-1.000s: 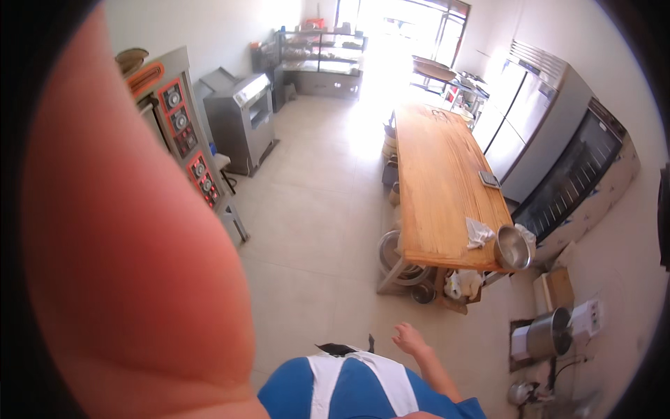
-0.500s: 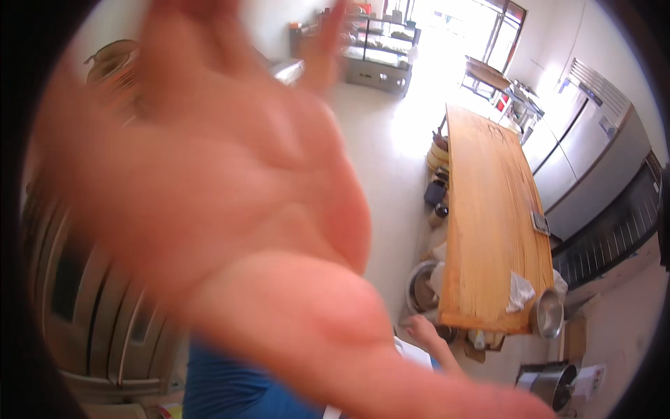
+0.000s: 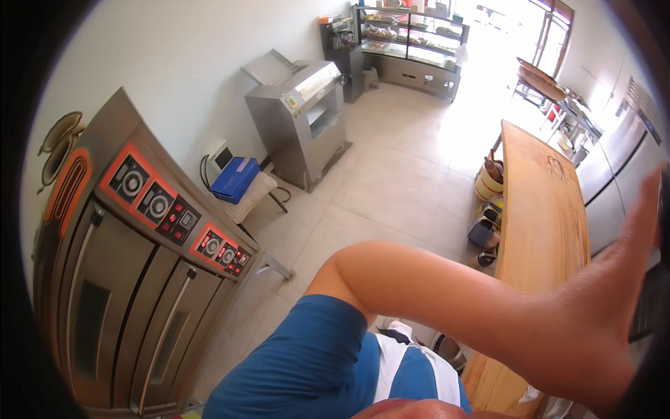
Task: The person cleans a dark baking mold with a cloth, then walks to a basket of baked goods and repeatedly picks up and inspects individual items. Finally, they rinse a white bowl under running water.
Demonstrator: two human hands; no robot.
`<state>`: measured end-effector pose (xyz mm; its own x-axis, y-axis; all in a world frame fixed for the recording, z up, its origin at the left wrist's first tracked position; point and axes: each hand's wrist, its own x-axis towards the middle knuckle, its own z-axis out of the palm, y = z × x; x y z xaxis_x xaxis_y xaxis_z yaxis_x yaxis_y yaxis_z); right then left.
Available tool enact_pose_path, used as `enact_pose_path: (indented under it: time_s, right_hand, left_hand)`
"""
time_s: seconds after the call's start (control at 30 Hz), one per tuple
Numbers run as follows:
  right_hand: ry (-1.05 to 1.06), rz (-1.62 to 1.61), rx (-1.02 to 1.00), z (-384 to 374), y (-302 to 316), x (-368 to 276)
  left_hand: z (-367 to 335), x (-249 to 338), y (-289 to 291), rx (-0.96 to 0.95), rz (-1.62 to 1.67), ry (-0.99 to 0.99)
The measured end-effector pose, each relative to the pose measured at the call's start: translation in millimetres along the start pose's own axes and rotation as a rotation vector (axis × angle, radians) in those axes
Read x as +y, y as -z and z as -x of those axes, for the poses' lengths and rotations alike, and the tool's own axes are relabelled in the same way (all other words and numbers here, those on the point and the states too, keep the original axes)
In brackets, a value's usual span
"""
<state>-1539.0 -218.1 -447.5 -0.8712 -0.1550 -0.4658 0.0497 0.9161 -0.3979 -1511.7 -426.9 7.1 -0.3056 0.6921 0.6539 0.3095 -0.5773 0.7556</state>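
My left arm comes out of a blue sleeve at the bottom, bends at the elbow and reaches across to the right. My left hand point(image 3: 593, 328) is raised close in front of the wooden table point(image 3: 534, 258). One digit stretches upward and the hand looks open; the dark rim of the picture cuts off the other fingers. Nothing shows in the hand. My right hand is out of sight. White apron straps point(image 3: 391, 359) cross my blue shirt below the forearm.
A steel deck oven point(image 3: 115, 279) with red-framed dials stands at left. Beyond it are a blue box point(image 3: 235, 179) on a stool and a steel machine point(image 3: 300, 126). A glass display case point(image 3: 412, 52) stands at the back, a steel refrigerator point(image 3: 611, 167) at right. Baskets point(image 3: 488, 183) sit beside the table.
The large blurred hand that covered the left half has gone from view. My left arm has risen and now spans the lower right. The view has turned left, showing the oven and machine.
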Motion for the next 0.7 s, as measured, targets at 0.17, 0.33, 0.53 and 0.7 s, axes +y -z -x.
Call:
enact_pose_path:
  time_s: [0.17,0.33,0.53,0.7]
  right_hand:
    - [0.003,-0.035,0.027,-118,62,-15]
    - [0.052,-0.050,0.041,-231,103,-27]
    - [0.024,-0.198,0.109,-369,163,-41]
    - [-0.049,0.011,0.191,-448,184,-88]
  left_hand:
    - [-53,-7,87,-0.148,0.126,-0.081]
    - [-35,-30,207,-0.015,0.047,0.094]
    - [229,-134,405,0.884,-0.246,0.913]
    - [489,-225,477,1.256,-0.365,1.454]
